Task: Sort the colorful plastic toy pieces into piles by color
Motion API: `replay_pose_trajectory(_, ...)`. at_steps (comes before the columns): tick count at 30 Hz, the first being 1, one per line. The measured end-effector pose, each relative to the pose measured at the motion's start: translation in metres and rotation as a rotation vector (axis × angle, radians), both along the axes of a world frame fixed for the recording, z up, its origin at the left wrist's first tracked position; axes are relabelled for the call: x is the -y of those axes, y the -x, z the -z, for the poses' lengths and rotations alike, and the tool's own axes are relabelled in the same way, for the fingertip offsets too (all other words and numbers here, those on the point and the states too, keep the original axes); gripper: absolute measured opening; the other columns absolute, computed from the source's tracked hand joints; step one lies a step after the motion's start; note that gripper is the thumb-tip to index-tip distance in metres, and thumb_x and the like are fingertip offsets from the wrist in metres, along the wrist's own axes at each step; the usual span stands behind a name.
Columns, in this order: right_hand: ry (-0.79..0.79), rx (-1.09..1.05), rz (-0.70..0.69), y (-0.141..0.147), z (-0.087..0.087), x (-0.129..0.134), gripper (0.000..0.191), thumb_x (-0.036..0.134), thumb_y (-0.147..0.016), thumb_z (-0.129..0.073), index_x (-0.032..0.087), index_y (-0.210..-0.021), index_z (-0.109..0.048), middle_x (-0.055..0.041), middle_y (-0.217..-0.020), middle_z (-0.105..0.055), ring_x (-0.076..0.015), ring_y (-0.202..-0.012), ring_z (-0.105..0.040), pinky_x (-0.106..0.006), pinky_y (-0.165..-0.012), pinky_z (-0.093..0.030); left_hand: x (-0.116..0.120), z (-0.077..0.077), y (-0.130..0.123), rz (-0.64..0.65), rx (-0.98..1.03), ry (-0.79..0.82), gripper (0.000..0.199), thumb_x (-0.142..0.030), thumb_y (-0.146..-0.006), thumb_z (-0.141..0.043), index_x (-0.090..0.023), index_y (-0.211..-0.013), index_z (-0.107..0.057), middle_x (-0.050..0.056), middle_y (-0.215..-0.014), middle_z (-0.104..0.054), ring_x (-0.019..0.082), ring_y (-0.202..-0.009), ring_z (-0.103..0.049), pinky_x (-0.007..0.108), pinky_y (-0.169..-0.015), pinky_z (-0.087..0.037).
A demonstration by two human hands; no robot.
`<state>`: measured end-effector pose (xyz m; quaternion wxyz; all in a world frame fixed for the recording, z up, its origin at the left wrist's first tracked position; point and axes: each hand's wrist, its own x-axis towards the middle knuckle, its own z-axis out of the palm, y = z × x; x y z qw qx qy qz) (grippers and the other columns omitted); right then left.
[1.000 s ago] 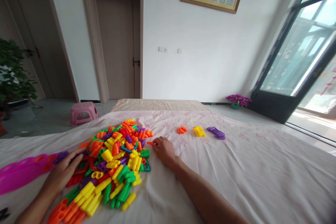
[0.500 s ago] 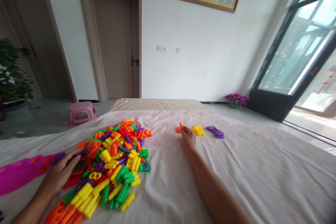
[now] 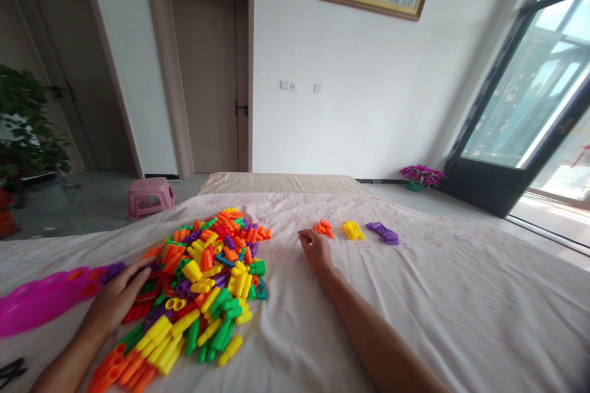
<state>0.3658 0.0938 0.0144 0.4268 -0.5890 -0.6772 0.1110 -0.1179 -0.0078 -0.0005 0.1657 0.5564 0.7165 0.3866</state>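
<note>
On cloth (image 3: 415,307) lie bright multicoloured plastic pieces (image 3: 192,271).

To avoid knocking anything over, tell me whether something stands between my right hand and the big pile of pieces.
Nothing visible stands between the right hand and the big pile; only flat, lightly creased cloth separates them. The left hand is at the pile's far side.

Bare left hand (image 3: 115,295), bare right hand (image 3: 317,252), bare slender forearms (image 3: 373,331)
</note>
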Motion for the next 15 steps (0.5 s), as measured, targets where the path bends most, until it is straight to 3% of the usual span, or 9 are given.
replay_pose_trajectory(7, -0.019, 0.310, -0.450, 0.058, -0.013, 0.037, 0.023, 0.025, -0.092, -0.055, 0.025, -0.107, -0.073, -0.0034, -0.108, -0.073, -0.0190, -0.102, -0.064, -0.030, -0.094, -0.045, 0.001, -0.001, -0.001, 0.000, 0.074, 0.010, 0.059, -0.054, -0.088, -0.045, -0.016, -0.131, -0.060, 0.011, -0.130, -0.067, 0.029, -0.123, -0.061, 0.039, -0.108, -0.044)
replay_pose_trajectory(15, -0.087, 0.437, -0.659, 0.065, -0.021, 0.048, 0.043, 0.025, -0.091, -0.058, 0.037, -0.131, -0.061, 0.0019, -0.130, -0.065, -0.0198, -0.124, -0.053, -0.034, -0.106, -0.035, 0.001, -0.002, -0.001, -0.008, 0.041, 0.002, 0.058, -0.053, -0.086, -0.047, -0.017, -0.129, -0.062, 0.009, -0.127, -0.070, 0.028, -0.118, -0.064, 0.035, -0.104, -0.048)
